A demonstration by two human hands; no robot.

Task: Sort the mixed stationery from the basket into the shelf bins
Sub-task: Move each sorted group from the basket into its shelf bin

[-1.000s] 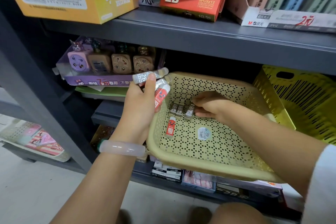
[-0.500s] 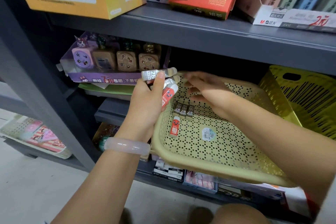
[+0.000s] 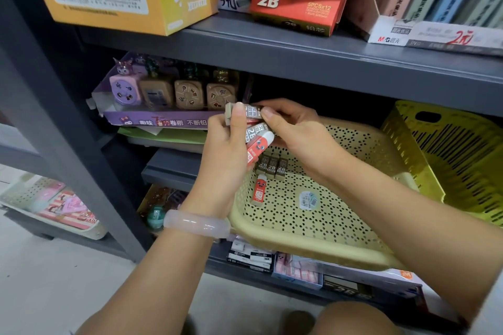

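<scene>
Head view, looking down at a grey shelf unit, which I watch remotely. My left hand (image 3: 226, 149) is raised just beyond the near-left corner of the beige perforated basket (image 3: 313, 250), its grip curled round a bundle of erasers (image 3: 255, 134): grey 2B-labelled ones and a red-and-white one with a cartoon face. The thumb presses across the top eraser. My right hand (image 3: 296, 130) meets the bundle from the right, thumb and fingertips pinching the end of the top grey eraser (image 3: 251, 111), whose long axis runs left to right between the 2 hands.

Inside the basket, below both hands, 3 small brown 2B erasers (image 3: 272, 168) stand side by side, with 1 red eraser (image 3: 258, 190) just in front of them, its long axis pointing away from me. The right hand hangs almost directly above them and looks nearer, I judge. Which shelf bin suits these erasers, I cannot tell.
</scene>
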